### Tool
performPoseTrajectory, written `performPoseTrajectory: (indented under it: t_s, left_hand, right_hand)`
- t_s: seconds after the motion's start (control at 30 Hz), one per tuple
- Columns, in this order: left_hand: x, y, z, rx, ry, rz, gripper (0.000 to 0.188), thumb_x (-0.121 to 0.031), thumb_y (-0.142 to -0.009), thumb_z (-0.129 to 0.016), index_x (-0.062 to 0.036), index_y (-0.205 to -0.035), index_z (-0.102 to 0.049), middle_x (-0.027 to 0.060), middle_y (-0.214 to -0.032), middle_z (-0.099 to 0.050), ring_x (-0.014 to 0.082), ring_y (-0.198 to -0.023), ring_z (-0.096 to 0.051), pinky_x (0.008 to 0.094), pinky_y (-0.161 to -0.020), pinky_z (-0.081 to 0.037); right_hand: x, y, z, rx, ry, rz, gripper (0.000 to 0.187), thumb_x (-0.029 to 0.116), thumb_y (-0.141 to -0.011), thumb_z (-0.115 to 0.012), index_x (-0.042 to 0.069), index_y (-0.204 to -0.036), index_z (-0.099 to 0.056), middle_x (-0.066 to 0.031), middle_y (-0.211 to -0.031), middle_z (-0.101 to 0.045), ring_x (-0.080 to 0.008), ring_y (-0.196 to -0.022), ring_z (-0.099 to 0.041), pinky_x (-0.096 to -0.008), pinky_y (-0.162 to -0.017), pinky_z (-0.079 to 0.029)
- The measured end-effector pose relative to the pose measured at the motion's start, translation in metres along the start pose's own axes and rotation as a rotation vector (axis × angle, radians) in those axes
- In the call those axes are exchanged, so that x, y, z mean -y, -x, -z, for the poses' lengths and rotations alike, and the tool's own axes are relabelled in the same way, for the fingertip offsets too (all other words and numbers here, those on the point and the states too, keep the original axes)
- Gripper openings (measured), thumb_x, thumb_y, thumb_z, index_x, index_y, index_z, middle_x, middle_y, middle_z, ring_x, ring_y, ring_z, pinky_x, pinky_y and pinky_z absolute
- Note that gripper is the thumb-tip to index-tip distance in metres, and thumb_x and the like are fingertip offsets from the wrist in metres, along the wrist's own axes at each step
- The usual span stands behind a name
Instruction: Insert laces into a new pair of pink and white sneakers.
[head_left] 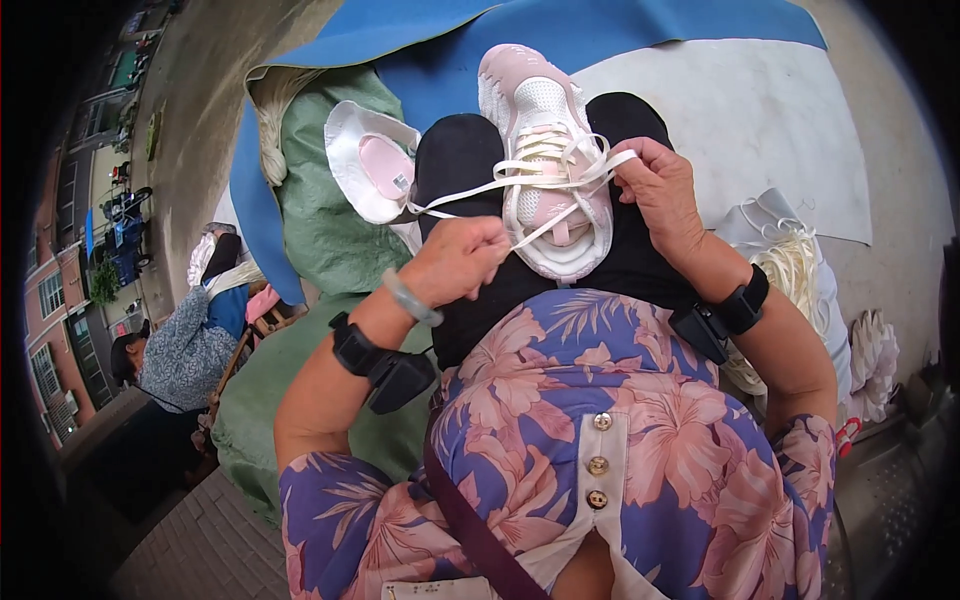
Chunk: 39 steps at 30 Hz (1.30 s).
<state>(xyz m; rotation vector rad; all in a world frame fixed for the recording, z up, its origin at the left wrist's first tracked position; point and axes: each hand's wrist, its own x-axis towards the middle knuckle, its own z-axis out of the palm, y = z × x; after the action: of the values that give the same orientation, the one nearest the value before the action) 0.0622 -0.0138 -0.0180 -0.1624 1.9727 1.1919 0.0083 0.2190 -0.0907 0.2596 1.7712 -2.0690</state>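
A pink and white sneaker [540,95] lies on my lap between my black-clad knees, its toe pointing away from me. Cream shoelaces [546,146] run across its front and are threaded through the eyelets. My right hand [662,190], right of the shoe, pinches a flat lace end between thumb and fingers. Left of the heel opening, my left hand [462,258] is closed, with a lace running from its fingertips to the shoe's collar. Another lace stretches leftward above that hand. A white piece with a pink inner panel [385,165] rests beside my left knee.
Green sheeting [340,210] covers something at my left, and a blue mat [440,75] spreads beyond my knees. Bundled cream laces [790,270] lie at my right, near several pale shoes [873,365]. Another person [190,345] sits at far left.
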Motion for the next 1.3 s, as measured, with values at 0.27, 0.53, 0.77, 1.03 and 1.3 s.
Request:
performPoseTrajectory:
  t_s: [0.27,0.53,0.77,1.03,1.3]
  left_hand:
    - [0.032,0.025,0.012,0.155,0.116,0.089,0.016,-0.016,-0.087,-0.051,-0.0055,-0.075,-0.053,-0.0021,-0.057,-0.049,0.0019,-0.043,-0.041,0.0162,-0.038,-0.033]
    - [0.016,0.000,0.008,-0.499,-0.444,-0.375,0.012,-0.004,-0.072,-0.064,-0.0035,-0.079,-0.055,0.0027,-0.063,-0.052,0.0104,-0.050,-0.048,0.0247,-0.045,-0.038]
    - [0.014,-0.038,-0.002,-0.837,-0.930,-0.727,0.026,-0.004,-0.064,-0.062,-0.0075,-0.089,-0.057,0.0064,-0.092,-0.054,0.0250,-0.077,-0.051,0.0359,-0.066,-0.040]
    - [0.031,-0.029,0.017,-0.782,-1.036,-0.773,0.014,-0.006,-0.071,-0.055,-0.0055,-0.085,-0.056,0.0048,-0.070,-0.052,0.0224,-0.067,-0.052,0.0343,-0.061,-0.040]
    - [0.067,-0.004,0.048,-0.791,-1.058,-0.617,0.006,-0.011,-0.077,-0.056,-0.0072,-0.075,-0.050,0.0084,-0.057,-0.052,0.0269,-0.053,-0.055,0.0371,-0.050,-0.041]
  right_hand:
    - [0.001,0.005,0.005,0.074,0.110,0.074,0.007,0.007,-0.079,-0.057,0.001,-0.081,-0.061,0.0037,-0.063,-0.052,-0.0023,-0.055,-0.044,-0.0180,-0.049,-0.037]
    - [0.010,0.007,0.027,0.040,0.135,0.015,0.011,0.012,-0.081,-0.063,0.005,-0.086,-0.055,0.0052,-0.067,-0.051,-0.0006,-0.057,-0.042,-0.0165,-0.051,-0.035]
    - [0.038,0.029,0.016,0.240,0.330,0.135,0.007,0.009,-0.084,-0.059,0.003,-0.081,-0.055,0.0057,-0.069,-0.051,-0.0013,-0.061,-0.043,-0.0168,-0.054,-0.036]
    - [0.035,0.020,-0.023,0.569,0.442,-0.246,0.016,0.012,-0.087,-0.049,-0.002,-0.085,-0.056,-0.0033,-0.067,-0.056,-0.0078,-0.050,-0.053,-0.0225,-0.047,-0.043]
    - [0.029,0.013,-0.033,0.495,0.283,-0.333,0.013,0.011,-0.089,-0.046,0.001,-0.095,-0.054,-0.0024,-0.069,-0.057,-0.0052,-0.048,-0.051,-0.0173,-0.046,-0.042]
